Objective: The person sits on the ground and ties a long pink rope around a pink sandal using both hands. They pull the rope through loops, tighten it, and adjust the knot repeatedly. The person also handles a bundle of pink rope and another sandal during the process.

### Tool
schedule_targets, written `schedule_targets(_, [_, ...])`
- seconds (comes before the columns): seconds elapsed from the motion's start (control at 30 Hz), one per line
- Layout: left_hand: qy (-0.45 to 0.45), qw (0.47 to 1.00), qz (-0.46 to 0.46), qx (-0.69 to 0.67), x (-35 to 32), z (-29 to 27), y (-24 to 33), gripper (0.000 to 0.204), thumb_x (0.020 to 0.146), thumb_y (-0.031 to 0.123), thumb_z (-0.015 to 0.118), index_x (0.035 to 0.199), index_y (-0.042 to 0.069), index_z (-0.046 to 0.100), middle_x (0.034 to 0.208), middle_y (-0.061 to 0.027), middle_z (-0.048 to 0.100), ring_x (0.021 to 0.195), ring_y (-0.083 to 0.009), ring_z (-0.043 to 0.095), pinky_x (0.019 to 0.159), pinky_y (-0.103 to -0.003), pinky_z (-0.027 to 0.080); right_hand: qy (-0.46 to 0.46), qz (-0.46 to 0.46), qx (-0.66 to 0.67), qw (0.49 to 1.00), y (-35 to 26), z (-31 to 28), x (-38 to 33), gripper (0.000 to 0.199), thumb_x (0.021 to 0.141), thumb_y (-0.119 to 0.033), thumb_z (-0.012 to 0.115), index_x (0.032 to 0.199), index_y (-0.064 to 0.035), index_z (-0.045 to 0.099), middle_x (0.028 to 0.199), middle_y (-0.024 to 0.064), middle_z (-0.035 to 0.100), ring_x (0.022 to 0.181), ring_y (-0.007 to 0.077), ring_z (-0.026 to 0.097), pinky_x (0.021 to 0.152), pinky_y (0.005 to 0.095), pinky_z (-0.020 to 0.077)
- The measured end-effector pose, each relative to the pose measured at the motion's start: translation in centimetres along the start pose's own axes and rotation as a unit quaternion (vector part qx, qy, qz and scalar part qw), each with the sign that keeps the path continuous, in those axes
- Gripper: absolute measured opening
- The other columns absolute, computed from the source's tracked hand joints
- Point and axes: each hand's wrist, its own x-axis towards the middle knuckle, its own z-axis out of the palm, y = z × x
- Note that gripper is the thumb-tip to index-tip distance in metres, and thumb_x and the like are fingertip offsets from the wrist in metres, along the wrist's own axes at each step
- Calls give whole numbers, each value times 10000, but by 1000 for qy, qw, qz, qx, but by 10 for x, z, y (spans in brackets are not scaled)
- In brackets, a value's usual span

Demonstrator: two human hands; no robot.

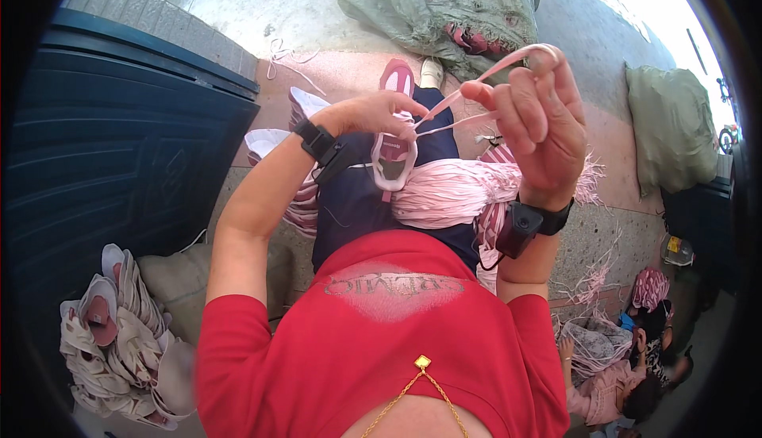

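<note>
A pink and white shoe upper (394,156) lies over my lap, its toe end pointing away from me. My left hand (381,114) grips it near the lace holes, the thumb and fingers curled over its edge. From there a pale pink shoelace (460,126) runs in two strands to the right. My right hand (540,109) is raised and closed on the looped lace, pulled taut. Below it, a thick bundle of pink laces (444,192) rests across my thigh. Both wrists carry small dark devices on straps.
More shoe uppers (305,105) stand left of my legs, and a pile (119,343) lies lower left by a dark blue door (119,121). A green woven sack (436,9) is ahead, another sack (667,124) right. Another person (611,390) sits lower right, near more laces.
</note>
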Motion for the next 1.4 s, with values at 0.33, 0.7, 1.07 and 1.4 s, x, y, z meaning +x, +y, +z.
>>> schedule_targets(0.33, [342,811,54,-471,-44,-92,-18,185,942,178,486,983,21,574,874,-81,621,862,-188,580,829,-340,449,411,-6,22,912,-38,-110,-6,137,920,-153,498,889,-42,573,805,99,589,832,210,575,790,342,457])
schedule_targets(0.7, [285,935,-204,-62,-63,-18,-77,195,934,262,476,872,86,531,628,45,442,540,-48,362,492,-211,293,78,343,-499,792,137,-130,-120,203,905,-139,540,994,26,618,760,35,597,690,91,558,604,252,444])
schedule_targets(1.07, [250,949,-148,121,-57,39,-82,185,915,155,510,947,-17,569,670,-17,540,638,-89,507,594,-252,422,132,234,-731,627,181,-130,-113,217,868,-163,478,809,-7,616,875,187,607,864,372,553,755,467,439])
schedule_targets(1.4, [295,916,-130,240,-50,46,-91,231,862,193,545,947,7,655,859,-179,659,819,-297,642,724,-372,492,88,188,-769,605,185,-114,-106,173,842,-203,540,798,-73,645,873,97,621,889,281,566,725,452,430])
